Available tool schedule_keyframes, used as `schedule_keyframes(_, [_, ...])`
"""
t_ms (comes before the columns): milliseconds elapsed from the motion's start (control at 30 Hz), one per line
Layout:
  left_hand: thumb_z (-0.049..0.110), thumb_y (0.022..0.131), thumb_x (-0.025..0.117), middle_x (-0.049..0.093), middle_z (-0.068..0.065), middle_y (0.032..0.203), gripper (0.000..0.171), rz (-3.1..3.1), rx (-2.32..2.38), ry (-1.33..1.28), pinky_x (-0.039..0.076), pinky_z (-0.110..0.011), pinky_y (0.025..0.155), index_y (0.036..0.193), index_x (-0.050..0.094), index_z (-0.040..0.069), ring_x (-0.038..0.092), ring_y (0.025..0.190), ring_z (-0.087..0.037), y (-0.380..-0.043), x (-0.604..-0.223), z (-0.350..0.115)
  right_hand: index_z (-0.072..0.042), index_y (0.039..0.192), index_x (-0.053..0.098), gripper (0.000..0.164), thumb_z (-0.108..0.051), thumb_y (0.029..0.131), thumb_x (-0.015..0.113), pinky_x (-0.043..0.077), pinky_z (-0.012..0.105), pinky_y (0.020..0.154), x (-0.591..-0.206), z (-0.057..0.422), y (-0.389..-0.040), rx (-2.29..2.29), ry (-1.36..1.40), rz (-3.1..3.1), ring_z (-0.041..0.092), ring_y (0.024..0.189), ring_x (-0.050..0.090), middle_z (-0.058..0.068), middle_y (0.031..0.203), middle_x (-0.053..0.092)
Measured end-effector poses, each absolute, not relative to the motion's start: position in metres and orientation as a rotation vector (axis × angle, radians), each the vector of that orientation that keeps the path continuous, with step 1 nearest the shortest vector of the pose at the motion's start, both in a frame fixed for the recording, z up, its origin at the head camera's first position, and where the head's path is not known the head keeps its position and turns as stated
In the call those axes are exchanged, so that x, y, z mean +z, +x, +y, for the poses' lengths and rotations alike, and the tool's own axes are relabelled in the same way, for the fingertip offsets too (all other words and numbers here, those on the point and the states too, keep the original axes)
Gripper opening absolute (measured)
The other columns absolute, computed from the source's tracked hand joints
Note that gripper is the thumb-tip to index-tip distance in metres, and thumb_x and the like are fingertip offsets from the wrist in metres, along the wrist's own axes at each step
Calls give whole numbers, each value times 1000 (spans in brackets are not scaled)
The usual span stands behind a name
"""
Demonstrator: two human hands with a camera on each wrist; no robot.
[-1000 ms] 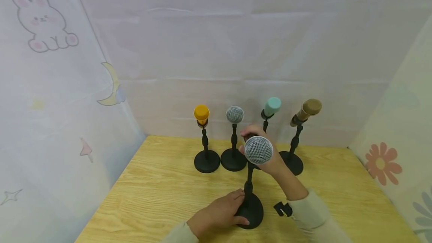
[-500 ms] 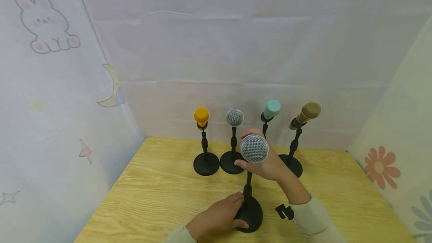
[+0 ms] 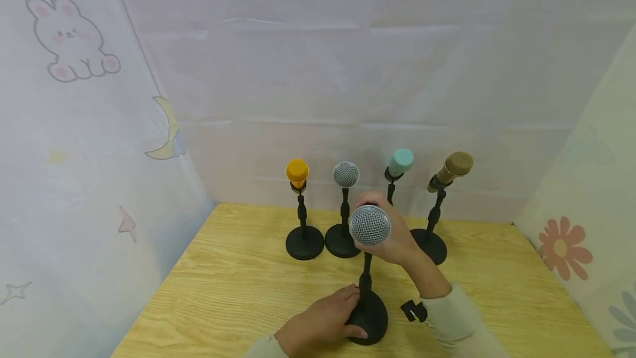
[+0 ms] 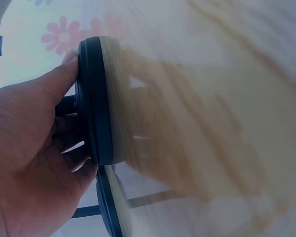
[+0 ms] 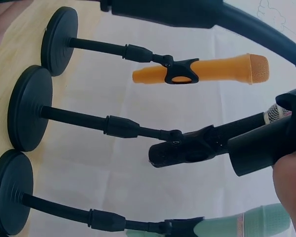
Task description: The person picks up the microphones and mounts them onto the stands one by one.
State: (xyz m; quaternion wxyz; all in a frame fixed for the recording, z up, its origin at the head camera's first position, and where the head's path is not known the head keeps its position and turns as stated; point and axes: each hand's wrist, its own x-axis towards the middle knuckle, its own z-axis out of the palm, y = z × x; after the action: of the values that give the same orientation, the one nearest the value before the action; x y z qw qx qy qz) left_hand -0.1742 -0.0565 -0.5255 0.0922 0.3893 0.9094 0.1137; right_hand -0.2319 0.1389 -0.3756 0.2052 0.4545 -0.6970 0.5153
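Observation:
In the head view, a microphone with a silver mesh head [image 3: 370, 226] sits at the top of the nearest black microphone stand [image 3: 371, 319]. My right hand [image 3: 396, 241] grips this microphone behind its head. The right wrist view shows the black end of its handle [image 5: 259, 150] beside part of my hand [image 5: 292, 190]; the clip joint is partly out of frame. My left hand [image 3: 323, 316] holds the stand's round base, thumb on the rim and fingers near the pole. From the left wrist, the base [image 4: 94, 101] appears edge-on against my left hand [image 4: 32, 143].
Behind stand several microphones on black stands: orange [image 3: 297, 172], silver-headed [image 3: 345, 174], mint green [image 3: 401, 162] and gold [image 3: 456, 166]. A loose black microphone clip [image 3: 414, 311] lies by the right sleeve. A printed cloth [image 3: 318, 70] hangs behind the wooden table [image 3: 238, 291].
The silver microphone head has shifted slightly left with my right hand. The right thumb, visible half a second ago, is now hidden behind the microphone. My left hand has stayed on the base.

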Motion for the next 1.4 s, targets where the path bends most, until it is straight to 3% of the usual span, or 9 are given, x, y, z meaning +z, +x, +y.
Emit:
schedule_keyframes(200, [69,93,48,41,-1,158,85,2721,311,1129,44,-25,109,153,44,9,42,143,-12,-169,-520,-55,8,117,51,60,-34,85,80,46,24,95,-378,133,-236,1391,1322,-1784,18,99,55,12,111,56])
schedule_keyframes(333, [69,93,46,44,-3,156,85,2761,241,1172,44,-23,108,151,46,6,45,141,-12,-167,-517,-53,7,113,54,47,-21,86,79,47,20,93,-379,129,-236,1354,1251,-1782,18,95,55,12,106,57])
schedule_keyframes(533, [68,93,46,46,-4,154,85,2793,179,1217,44,-20,107,149,48,5,46,140,-11,-167,-516,-50,6,111,55,53,15,63,75,48,15,92,-381,128,-234,1336,1148,-1830,14,93,57,11,104,58])
schedule_keyframes(733, [69,92,47,48,-4,151,85,2816,96,1237,45,-19,105,147,51,4,47,139,-11,-168,-517,-46,7,108,56,41,-12,81,79,48,14,91,-382,125,-234,1294,1091,-1787,15,90,58,13,100,59])
schedule_keyframes(867, [70,91,48,50,-5,148,85,2831,-3,1245,47,-18,102,145,53,4,49,136,-11,-168,-517,-41,9,105,56,53,-40,91,72,49,13,90,-384,121,-235,1294,1071,-1705,15,88,58,13,97,59])
schedule_keyframes(1067, [71,88,55,44,-3,155,88,2799,-62,1064,45,-20,106,148,51,8,44,141,-10,-169,-514,-32,23,102,52,51,-21,90,75,52,23,91,-390,115,-249,1490,1289,-1339,17,94,61,8,106,63])
schedule_keyframes(1167, [71,87,57,43,-1,156,88,2789,-74,1025,44,-20,106,149,50,9,43,142,-10,-169,-513,-29,15,109,59,32,-8,89,70,53,24,92,-395,114,-253,1654,1403,-1213,17,97,62,6,111,65])
schedule_keyframes(1300, [71,87,57,42,-1,157,88,2786,-83,1014,45,-20,106,149,50,9,42,142,-9,-168,-512,-29,4,117,62,30,-7,90,70,54,23,91,-396,113,-253,1672,1406,-1186,15,97,64,3,113,66])
schedule_keyframes(1400, [72,87,57,43,-1,156,88,2799,-95,1015,46,-20,105,149,51,9,43,142,-9,-168,-511,-29,12,113,61,43,-21,90,75,55,24,89,-393,112,-255,1506,1331,-1207,15,96,65,5,112,66])
